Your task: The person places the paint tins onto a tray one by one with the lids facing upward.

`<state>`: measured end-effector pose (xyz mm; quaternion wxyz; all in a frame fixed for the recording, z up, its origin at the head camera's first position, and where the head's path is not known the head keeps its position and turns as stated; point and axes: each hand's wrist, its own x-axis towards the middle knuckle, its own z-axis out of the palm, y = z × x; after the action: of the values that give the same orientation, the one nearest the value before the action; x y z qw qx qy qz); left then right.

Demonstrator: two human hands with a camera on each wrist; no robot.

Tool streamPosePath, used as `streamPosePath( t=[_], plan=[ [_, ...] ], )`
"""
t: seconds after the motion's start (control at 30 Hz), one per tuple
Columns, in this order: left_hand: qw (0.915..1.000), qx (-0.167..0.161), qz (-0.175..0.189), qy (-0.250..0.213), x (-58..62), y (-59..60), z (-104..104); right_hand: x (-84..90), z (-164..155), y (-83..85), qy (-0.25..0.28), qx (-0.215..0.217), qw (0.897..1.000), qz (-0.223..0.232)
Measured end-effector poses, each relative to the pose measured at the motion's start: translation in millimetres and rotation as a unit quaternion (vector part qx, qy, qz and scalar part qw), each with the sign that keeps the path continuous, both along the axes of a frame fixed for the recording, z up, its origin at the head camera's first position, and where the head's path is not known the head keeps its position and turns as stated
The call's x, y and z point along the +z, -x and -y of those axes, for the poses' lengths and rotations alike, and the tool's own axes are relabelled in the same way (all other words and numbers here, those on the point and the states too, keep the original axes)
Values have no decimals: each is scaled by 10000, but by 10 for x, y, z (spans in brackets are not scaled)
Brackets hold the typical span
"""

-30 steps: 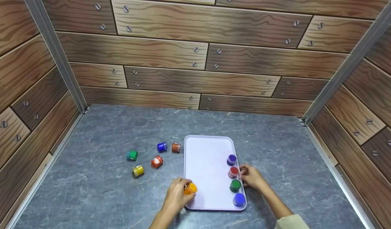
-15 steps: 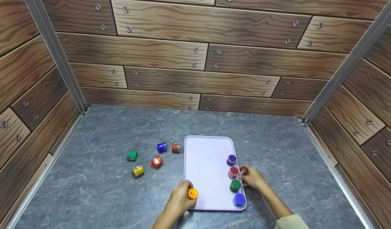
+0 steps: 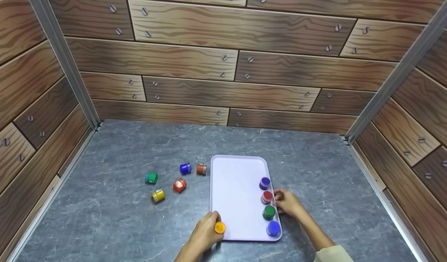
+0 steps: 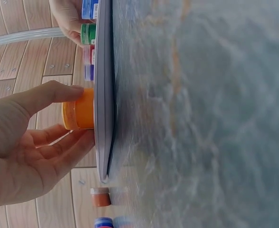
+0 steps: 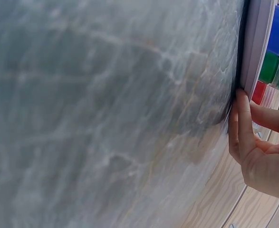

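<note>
A lilac tray (image 3: 235, 189) lies on the grey tabletop. Along its right side stand a purple jar (image 3: 264, 183), a red jar (image 3: 267, 197), a green jar (image 3: 269, 212) and a blue jar (image 3: 273, 228). My left hand (image 3: 213, 225) holds an orange jar (image 3: 220, 227) upright at the tray's near left corner. In the left wrist view the thumb (image 4: 53, 92) and fingers pinch the orange jar (image 4: 78, 115) against the tray's rim (image 4: 104, 95). My right hand (image 3: 287, 203) rests against the tray's right rim beside the red jar, its fingers (image 5: 238, 118) straight along the rim (image 5: 255, 47).
Several loose jars lie left of the tray: green (image 3: 151, 178), yellow (image 3: 158, 195), red (image 3: 179, 185), blue (image 3: 185, 168) and brown (image 3: 201, 169). Wood-patterned walls close in the table on three sides.
My left hand has brought the orange jar nearer to me, turned it upright and lowered it at the tray's near left corner. The right hand has stayed still.
</note>
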<state>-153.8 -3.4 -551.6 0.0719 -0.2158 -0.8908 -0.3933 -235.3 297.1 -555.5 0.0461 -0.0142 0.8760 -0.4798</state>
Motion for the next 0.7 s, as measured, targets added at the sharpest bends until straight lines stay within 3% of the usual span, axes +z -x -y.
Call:
streamPosePath(
  t=[0.17,0.33,0.53,0.7],
  plan=[
    [9996,-58,274,43,9,-2,1,-13,1,4,-63,-27,10000,-55],
    [9993,-100,310,173,26,11,12,-19,-4,10,46,29,10000,-44],
    [10000,58,-14,-29,65,53,51,-13,-8,3,70,83,9999,-16],
    [9983,371,-250,-381,149,159,145,-4,-8,1,59,65,10000,14]
  ],
)
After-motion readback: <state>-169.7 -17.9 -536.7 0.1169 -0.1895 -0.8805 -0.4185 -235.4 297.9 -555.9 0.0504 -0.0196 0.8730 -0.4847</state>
